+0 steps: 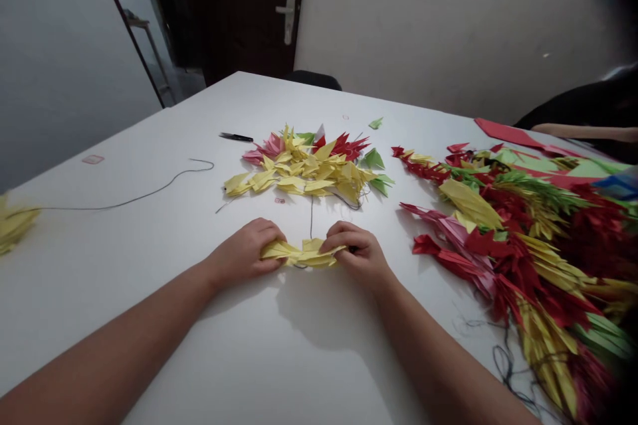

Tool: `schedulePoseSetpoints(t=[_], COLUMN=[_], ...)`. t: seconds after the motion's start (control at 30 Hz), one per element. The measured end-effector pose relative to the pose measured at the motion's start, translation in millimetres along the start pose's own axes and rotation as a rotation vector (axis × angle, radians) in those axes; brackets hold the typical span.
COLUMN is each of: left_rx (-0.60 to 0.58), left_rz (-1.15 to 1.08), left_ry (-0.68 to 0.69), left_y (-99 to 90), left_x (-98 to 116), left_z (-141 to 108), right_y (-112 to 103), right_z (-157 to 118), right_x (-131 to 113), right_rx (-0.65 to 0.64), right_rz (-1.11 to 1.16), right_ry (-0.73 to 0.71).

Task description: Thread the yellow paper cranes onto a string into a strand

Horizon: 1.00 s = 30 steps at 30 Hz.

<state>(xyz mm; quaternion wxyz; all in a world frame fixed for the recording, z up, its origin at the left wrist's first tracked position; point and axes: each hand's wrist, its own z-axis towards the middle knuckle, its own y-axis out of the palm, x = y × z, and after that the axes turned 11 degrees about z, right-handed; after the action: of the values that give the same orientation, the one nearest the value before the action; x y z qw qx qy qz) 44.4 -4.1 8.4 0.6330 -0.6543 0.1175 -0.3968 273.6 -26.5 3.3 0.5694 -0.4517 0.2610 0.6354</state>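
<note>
Folded yellow paper pieces [302,254], joined in a short row, lie between my two hands close above the white table [199,372]. My left hand [252,249] is closed around their left end. At the right end, my right hand [356,254] pinches the paper with bent fingers. A dark thread [312,216] runs from the yellow row up toward a heap of folded yellow paper pieces [299,169] just beyond my hands. Red, pink and green folded pieces sit behind the yellow ones in that heap.
A large pile of red, yellow and green folded paper [523,226] covers the right side. A black pen-like tool [236,137] lies beyond the left hand. Another thread [149,198] stretches to a yellow bundle [14,222] far left. A person's arm [588,131] rests at far right.
</note>
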Motion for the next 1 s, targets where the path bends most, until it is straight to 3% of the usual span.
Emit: schedulePoseSetpoints(t=[0.2, 0.47, 0.57, 0.77, 1.0], left_rx=[-0.021, -0.049, -0.035, -0.045, 0.046], left_rz=[-0.079, -0.147, -0.145, -0.055, 0.040], left_ry=[-0.033, -0.053, -0.114, 0.013, -0.012], left_y=[-3.3, -1.2, 3.5, 6.2, 4.0], left_x=[0.9, -0.7, 0.9, 4.5, 3.8], left_z=[1.9, 2.1, 1.7, 4.1, 2.6], right_y=[3.7, 7.3, 10.2, 12.0, 2.2], right_z=[-2.5, -3.9, -4.2, -4.4, -1.8], right_x=[3.5, 8.4, 9.6, 11.4, 7.2], right_rx=[-0.117, -0.054, -0.072, -0.079, -0.022], right_rz=[-0.108, -0.225, -0.222, -0.191, -0.282], right_ry=[-0.084, -0.121, -0.084, -0.005, 0.073])
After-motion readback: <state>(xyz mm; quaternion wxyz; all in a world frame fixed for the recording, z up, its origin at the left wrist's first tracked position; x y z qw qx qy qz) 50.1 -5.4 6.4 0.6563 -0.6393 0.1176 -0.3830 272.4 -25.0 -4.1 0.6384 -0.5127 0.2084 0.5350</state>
